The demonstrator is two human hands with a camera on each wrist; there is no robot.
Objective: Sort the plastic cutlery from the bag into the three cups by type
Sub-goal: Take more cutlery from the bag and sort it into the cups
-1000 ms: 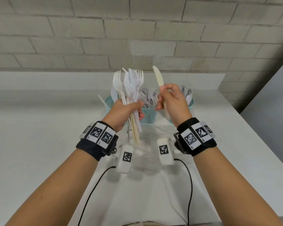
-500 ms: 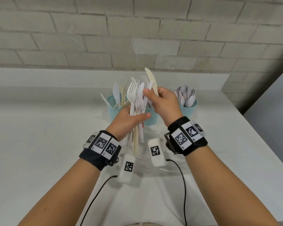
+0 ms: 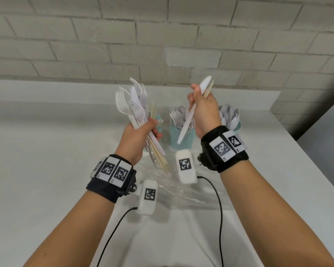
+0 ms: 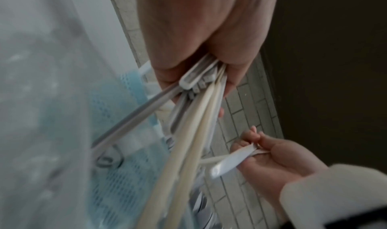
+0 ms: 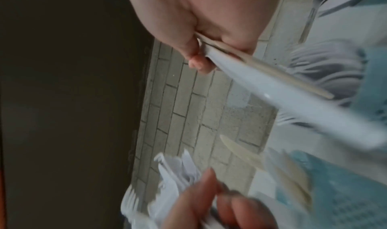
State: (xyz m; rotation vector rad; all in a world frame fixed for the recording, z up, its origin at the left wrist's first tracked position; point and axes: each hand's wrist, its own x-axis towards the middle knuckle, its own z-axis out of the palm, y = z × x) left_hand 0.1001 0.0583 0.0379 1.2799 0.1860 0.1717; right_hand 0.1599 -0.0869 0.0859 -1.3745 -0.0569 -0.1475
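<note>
My left hand (image 3: 150,130) grips a mixed bundle of white forks and white and cream knives (image 3: 133,106), held upright above the table. My right hand (image 3: 196,99) holds two knives (image 3: 205,86), one white and one cream, tips up, over the middle cup. Three teal mesh cups stand behind: the left cup (image 3: 159,119) is mostly hidden by the bundle, the middle cup (image 3: 183,135) holds forks, the right cup (image 3: 236,127) holds spoons. The left wrist view shows the bundle's handles (image 4: 194,116) fanning out of my fist. In the right wrist view the two knives (image 5: 261,77) lie together.
A clear plastic bag (image 3: 174,187) lies crumpled on the white table (image 3: 46,160) under my wrists. A pale brick wall (image 3: 162,45) rises behind the cups. The table's right edge (image 3: 297,155) runs diagonally beside a grey floor. Wrist camera cables trail toward me.
My right hand, which held one cream knife, reached into the bundle, drew out a white knife, and has moved right with both. The left hand tilted the bundle leftward.
</note>
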